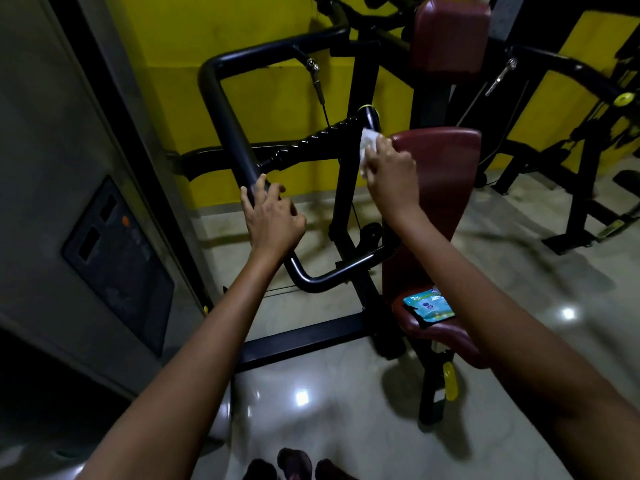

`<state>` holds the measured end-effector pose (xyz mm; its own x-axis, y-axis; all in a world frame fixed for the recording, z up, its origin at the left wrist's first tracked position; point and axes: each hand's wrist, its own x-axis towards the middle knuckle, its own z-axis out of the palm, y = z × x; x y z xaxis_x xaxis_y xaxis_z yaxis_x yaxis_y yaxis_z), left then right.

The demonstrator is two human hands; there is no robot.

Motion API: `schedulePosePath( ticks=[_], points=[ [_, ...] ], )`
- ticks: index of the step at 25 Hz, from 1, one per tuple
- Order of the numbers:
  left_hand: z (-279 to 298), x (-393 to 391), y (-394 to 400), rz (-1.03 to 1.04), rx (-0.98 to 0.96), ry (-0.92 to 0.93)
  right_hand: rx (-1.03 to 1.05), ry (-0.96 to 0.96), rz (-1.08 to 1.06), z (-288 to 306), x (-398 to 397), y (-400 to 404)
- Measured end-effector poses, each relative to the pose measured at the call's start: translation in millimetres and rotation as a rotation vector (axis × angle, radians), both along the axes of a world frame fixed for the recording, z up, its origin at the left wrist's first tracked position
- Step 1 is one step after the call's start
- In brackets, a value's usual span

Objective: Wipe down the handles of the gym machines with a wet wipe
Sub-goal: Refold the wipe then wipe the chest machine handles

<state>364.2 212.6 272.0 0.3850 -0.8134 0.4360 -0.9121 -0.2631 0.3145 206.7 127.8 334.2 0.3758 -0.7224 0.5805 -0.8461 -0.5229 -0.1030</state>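
A black ribbed handle [322,138] juts from the black arm frame [225,112] of a gym machine and ends in a smooth tip with a yellow ring. My right hand [389,171] pinches a white wet wipe [367,147] and holds it against the handle just below that tip. My left hand [272,216] grips the lower end of the thick black frame bar, fingers curled round it. A blue wet-wipe packet [427,306] lies on the maroon seat [446,336].
A maroon back pad [446,174] stands right behind my right hand, with a head pad [450,32] above. A grey cabinet with a dark panel [117,261] fills the left. A second black machine [585,161] stands at the right on the glossy floor.
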Motion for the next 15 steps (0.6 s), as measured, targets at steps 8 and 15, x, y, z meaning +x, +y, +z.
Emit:
schedulePosePath(
  ticks=[8,15],
  points=[
    [0,-1,1,0.010,0.015,-0.013,0.041,-0.002,-0.034,25,7,-50],
    [0,0,1,0.009,0.028,-0.036,0.131,-0.073,-0.075,33,12,-41]
  ],
)
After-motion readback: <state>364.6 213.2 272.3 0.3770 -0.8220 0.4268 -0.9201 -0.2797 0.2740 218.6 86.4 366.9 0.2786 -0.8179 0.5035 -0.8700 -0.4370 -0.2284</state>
